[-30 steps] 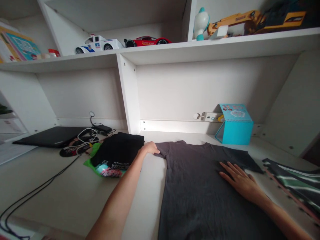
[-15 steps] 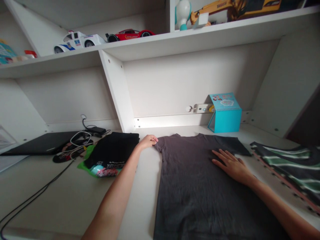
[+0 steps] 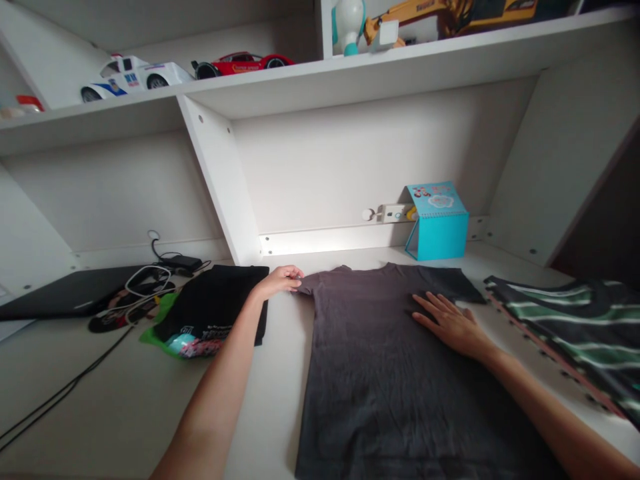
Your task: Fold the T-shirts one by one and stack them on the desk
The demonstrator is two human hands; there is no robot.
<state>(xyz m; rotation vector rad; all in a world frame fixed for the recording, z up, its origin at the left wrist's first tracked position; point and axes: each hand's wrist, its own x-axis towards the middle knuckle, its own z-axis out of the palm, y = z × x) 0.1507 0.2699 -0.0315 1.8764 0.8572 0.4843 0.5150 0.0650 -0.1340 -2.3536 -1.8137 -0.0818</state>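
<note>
A dark grey T-shirt (image 3: 380, 373) lies spread flat on the white desk (image 3: 125, 407). My left hand (image 3: 281, 279) reaches to its left sleeve, and its fingers pinch the sleeve's edge. My right hand (image 3: 447, 321) lies flat on the shirt's upper right part, with fingers stretched out and apart. It holds nothing.
Folded black clothes (image 3: 215, 307) over a green item sit left of the shirt. Beyond them are a closed laptop (image 3: 70, 300), cables (image 3: 145, 283) and a charger. A striped green garment (image 3: 575, 327) lies at right. A teal box (image 3: 437, 223) stands at the back. Toy cars (image 3: 135, 72) sit on the shelf above.
The view has swung right and slightly down, so everything has shifted left in frame. Both hands keep their places on the shirt; the left stays at the sleeve.
</note>
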